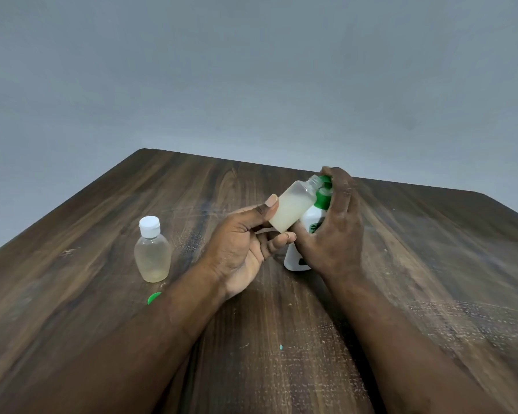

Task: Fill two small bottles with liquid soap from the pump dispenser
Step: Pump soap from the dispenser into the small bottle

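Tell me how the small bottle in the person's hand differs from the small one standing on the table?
The held bottle is tilted in the left hand, uncapped, its mouth at the green spout of the pump dispenser; the standing bottle is upright on the table with a white cap on. The held bottle looks straight-sided and milky; the standing bottle is rounder-shouldered and clearer, with pale yellowish contents. Both are small, translucent plastic.
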Available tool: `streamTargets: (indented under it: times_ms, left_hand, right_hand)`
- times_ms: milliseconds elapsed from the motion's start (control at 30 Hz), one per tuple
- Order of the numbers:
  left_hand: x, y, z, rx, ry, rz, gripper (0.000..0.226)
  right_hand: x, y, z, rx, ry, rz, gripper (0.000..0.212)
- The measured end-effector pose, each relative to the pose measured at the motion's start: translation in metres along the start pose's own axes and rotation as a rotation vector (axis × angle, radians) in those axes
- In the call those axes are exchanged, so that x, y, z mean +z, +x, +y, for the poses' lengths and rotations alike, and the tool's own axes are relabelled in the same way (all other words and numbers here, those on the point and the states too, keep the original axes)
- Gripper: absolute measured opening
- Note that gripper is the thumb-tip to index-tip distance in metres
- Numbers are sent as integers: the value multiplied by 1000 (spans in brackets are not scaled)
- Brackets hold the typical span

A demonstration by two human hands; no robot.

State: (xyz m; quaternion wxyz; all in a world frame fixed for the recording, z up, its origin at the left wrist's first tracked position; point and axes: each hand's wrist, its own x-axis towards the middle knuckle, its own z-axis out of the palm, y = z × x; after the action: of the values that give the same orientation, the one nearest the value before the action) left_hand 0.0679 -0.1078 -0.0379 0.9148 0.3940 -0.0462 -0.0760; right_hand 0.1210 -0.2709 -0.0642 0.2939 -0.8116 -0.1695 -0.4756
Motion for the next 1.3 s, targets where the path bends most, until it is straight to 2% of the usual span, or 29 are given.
streamTargets:
  times_ms: [300, 567, 833, 1033, 1300]
  left_hand:
    - [-1, -1, 0, -13, 10, 14, 32]
    - [0, 1, -1, -9, -4, -1, 41]
    - [-2, 0, 0, -16, 19, 14, 36]
    - [-1, 0, -1, -12, 16, 0, 43]
    - [-1, 1, 0, -9, 13, -1, 37]
  right_hand:
    - [2, -2, 0, 26, -20, 0, 82]
    - [0, 0, -1, 14, 0, -11, 87]
    - [2, -1, 0, 38, -19, -4, 81]
    - [3, 0, 1, 31, -10, -10, 86]
    - [3, 2, -1, 44, 7, -2, 82]
